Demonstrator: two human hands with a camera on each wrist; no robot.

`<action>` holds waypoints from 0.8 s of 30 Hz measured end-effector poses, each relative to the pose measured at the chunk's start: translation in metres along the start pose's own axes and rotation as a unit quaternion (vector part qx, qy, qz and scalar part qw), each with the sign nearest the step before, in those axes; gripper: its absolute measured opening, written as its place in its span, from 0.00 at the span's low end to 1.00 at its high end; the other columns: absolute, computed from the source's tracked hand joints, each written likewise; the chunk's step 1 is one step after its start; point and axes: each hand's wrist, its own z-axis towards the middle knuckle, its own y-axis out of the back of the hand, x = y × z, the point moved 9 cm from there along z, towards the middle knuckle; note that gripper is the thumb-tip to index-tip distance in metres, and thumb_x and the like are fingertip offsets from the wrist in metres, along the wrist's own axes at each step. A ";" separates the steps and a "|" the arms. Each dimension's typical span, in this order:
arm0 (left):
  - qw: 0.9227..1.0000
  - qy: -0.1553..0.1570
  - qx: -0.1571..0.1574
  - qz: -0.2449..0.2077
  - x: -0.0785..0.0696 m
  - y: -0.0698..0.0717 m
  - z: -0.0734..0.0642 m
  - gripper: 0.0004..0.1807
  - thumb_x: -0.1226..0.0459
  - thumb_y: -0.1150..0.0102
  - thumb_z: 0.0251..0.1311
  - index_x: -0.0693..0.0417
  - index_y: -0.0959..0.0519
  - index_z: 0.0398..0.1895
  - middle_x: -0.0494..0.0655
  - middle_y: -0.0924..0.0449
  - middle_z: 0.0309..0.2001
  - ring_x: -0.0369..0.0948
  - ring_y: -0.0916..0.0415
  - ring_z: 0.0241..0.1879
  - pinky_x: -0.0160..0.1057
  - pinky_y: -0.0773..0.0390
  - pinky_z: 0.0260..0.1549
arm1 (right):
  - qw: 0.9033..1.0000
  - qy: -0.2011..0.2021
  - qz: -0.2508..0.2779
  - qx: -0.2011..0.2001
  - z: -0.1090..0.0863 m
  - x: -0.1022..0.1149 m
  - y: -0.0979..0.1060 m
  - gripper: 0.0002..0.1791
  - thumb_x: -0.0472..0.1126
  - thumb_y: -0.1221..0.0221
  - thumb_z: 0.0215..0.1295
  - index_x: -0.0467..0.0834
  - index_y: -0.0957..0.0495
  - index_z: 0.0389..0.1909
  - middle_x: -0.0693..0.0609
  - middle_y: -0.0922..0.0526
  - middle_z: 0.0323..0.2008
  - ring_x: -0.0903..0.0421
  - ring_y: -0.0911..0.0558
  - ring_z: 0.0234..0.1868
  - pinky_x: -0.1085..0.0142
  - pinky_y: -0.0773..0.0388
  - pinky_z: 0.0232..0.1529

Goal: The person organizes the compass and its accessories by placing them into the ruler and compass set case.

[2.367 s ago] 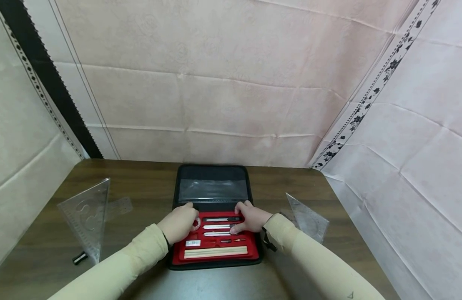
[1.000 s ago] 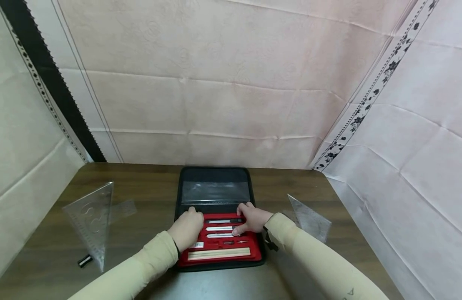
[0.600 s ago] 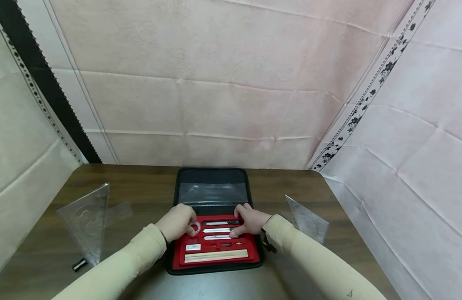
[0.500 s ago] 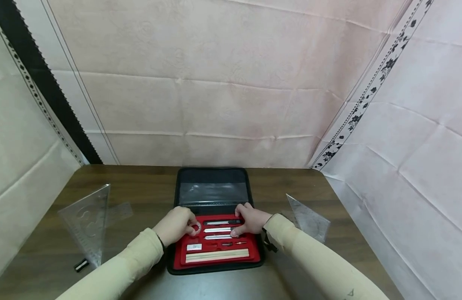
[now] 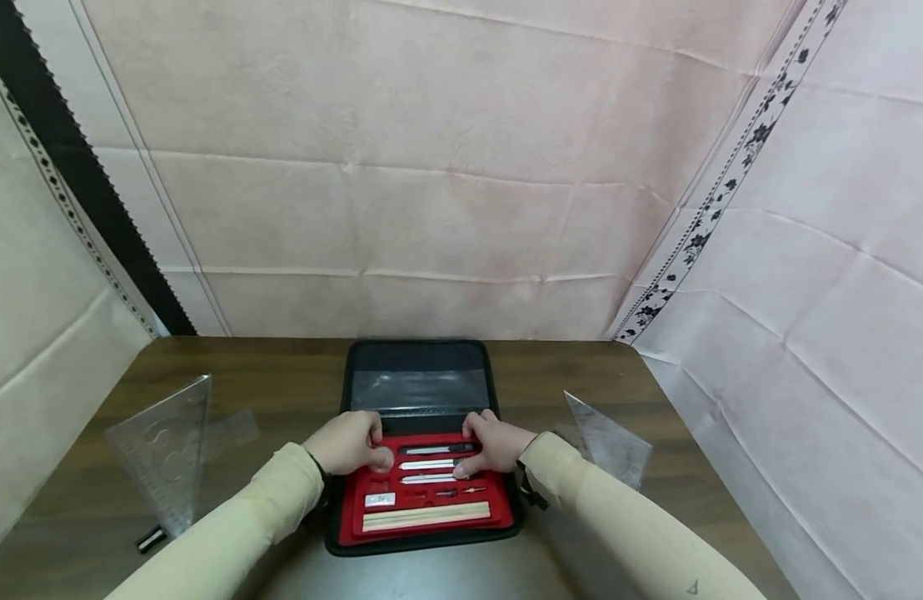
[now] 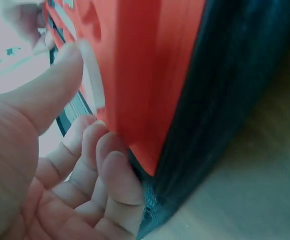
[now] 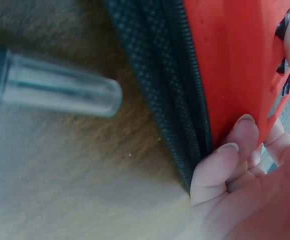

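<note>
An open black zip case (image 5: 424, 375) lies on the wooden table with a red tray (image 5: 412, 492) in its near half. Drawing tools sit in the tray: several slim metal ones, such as a silver one (image 5: 429, 465), and pale wooden sticks (image 5: 426, 517). My left hand (image 5: 349, 443) grips the tray's upper left edge, fingers curled at its side and thumb on top, over a white ring-shaped piece (image 6: 92, 77). My right hand (image 5: 495, 446) grips the opposite edge, its thumb over the tools' ends. In the right wrist view, two fingertips (image 7: 242, 135) press the tray's side, beside the zip.
A clear set square (image 5: 165, 450) leans at the left, near a small black cylinder (image 5: 150, 539). Another clear set square (image 5: 611, 446) stands right of the case. A clear-tipped tube (image 7: 60, 85) lies beside the case in the right wrist view. Cloth walls surround the table.
My left hand first shifted inward over the tray's corner, then drew back to the left edge. Its thumb now covers the ring-shaped piece. The right hand has kept its hold.
</note>
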 end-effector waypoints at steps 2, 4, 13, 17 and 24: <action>1.000 0.003 -0.003 0.002 0.003 0.001 0.004 0.19 0.55 0.26 0.48 0.51 0.29 0.24 0.44 0.28 0.20 0.41 0.31 0.23 0.39 0.32 0.23 | 1.000 -0.001 0.002 -0.001 0.001 -0.001 0.000 0.29 0.64 0.32 0.48 0.55 0.36 0.42 0.54 0.35 0.41 0.56 0.27 0.40 0.62 0.27 0.42; 1.000 0.004 -0.004 0.006 0.005 0.002 0.007 0.19 0.55 0.26 0.49 0.52 0.29 0.23 0.45 0.29 0.19 0.41 0.31 0.22 0.38 0.33 0.22 | 1.000 -0.004 0.002 0.000 0.002 -0.002 0.000 0.29 0.64 0.31 0.48 0.55 0.36 0.42 0.54 0.35 0.41 0.56 0.27 0.40 0.62 0.27 0.42; 0.999 0.032 0.011 -0.028 0.014 -0.001 0.011 0.19 0.58 0.26 0.48 0.54 0.30 0.23 0.47 0.28 0.19 0.42 0.31 0.22 0.37 0.33 0.21 | 1.000 -0.002 0.003 0.000 0.002 0.000 0.001 0.30 0.65 0.32 0.48 0.56 0.36 0.42 0.54 0.34 0.42 0.56 0.27 0.41 0.62 0.27 0.42; 0.999 0.025 0.010 -0.023 0.014 -0.003 0.011 0.19 0.57 0.26 0.50 0.53 0.30 0.23 0.47 0.28 0.19 0.42 0.31 0.22 0.37 0.33 0.21 | 1.000 -0.008 0.001 0.001 0.001 -0.001 0.001 0.30 0.65 0.32 0.48 0.56 0.36 0.42 0.54 0.35 0.42 0.56 0.27 0.41 0.63 0.27 0.42; 0.999 0.032 -0.001 -0.022 0.020 -0.003 0.007 0.19 0.54 0.30 0.54 0.53 0.30 0.23 0.46 0.28 0.18 0.41 0.30 0.20 0.37 0.32 0.21 | 1.000 -0.002 0.006 0.006 -0.001 0.001 0.000 0.30 0.64 0.32 0.48 0.55 0.36 0.42 0.54 0.35 0.42 0.55 0.27 0.41 0.62 0.27 0.42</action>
